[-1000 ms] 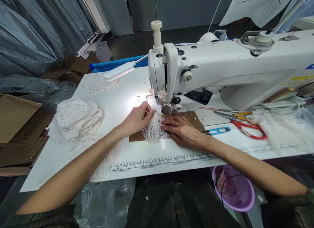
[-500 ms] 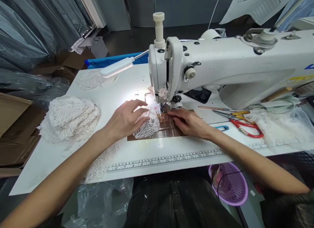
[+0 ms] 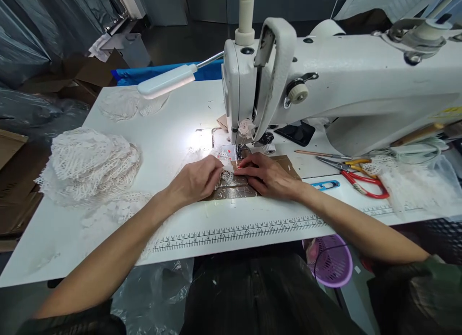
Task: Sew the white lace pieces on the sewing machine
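Note:
A small piece of white lace (image 3: 226, 175) lies just in front of the needle of a white sewing machine (image 3: 241, 99), over a brown taped plate (image 3: 234, 191). My left hand (image 3: 198, 178) is closed, its thumb and forefinger pinching the lace's left side. From the right, my right hand (image 3: 265, 176) rests on the brown plate with bent fingers, its fingertips at the lace's right edge near the presser foot. Whether those fingertips grip the lace is hard to tell. A lit lamp (image 3: 168, 82) shines from the left of the machine head.
A lace pile (image 3: 90, 164) sits on the white table (image 3: 173, 128) at left, with flat lace pieces (image 3: 121, 104) behind. Red-handled scissors (image 3: 366, 183), a blue tool (image 3: 326, 185) and a phone (image 3: 296, 132) lie at right. A purple basket (image 3: 334, 263) is below the edge.
My left hand has closed from spread fingers onto the lace, beside the right fingertips. The right hand has shifted slightly left relative to the plate. The view has moved closer to the machine.

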A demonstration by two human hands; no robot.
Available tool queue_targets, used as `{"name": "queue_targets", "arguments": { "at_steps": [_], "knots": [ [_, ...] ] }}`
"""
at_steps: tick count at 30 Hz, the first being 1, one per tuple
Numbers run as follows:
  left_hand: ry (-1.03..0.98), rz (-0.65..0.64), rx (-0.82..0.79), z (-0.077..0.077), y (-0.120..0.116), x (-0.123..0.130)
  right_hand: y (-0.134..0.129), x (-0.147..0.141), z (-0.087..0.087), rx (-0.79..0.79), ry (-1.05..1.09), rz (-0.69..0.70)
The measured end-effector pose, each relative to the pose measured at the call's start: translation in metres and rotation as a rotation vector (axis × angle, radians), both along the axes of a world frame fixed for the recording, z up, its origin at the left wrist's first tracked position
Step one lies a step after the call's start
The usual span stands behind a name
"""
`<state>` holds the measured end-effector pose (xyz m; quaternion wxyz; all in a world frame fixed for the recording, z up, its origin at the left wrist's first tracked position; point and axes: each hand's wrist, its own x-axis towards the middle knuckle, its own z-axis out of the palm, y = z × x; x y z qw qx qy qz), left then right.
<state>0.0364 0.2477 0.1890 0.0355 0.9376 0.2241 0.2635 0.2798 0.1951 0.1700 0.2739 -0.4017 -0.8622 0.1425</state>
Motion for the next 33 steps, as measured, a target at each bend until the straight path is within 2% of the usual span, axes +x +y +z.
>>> {"name": "queue_targets", "arguments": {
  "at_steps": [2,5,10,12,17,20,25,33],
  "knots": [
    [-0.057,0.072,-0.082,0.000,0.000,-0.001,-0.002,0.000,-0.003,0.014,0.019,-0.016],
    [-0.038,0.049,-0.122,0.002,-0.002,-0.001,-0.008,-0.003,-0.002,0.019,0.031,-0.009],
    [0.035,-0.134,0.020,0.002,-0.003,-0.002,-0.015,-0.008,0.005,0.005,-0.126,0.040],
    [0.039,-0.171,0.075,0.001,-0.002,-0.002,-0.015,-0.008,0.006,-0.008,-0.135,0.036],
    [0.049,-0.174,0.117,0.000,-0.001,-0.002,-0.012,-0.003,0.004,-0.030,0.027,0.049],
    [0.044,-0.193,0.117,0.000,-0.001,-0.002,-0.007,0.000,0.002,-0.046,0.119,-0.002],
    [0.030,-0.206,0.133,-0.001,0.000,-0.001,0.001,-0.002,-0.001,-0.016,0.024,-0.042],
    [0.077,-0.211,0.146,0.000,0.000,-0.004,-0.001,-0.010,-0.001,-0.025,-0.080,-0.089]
  ]
}}
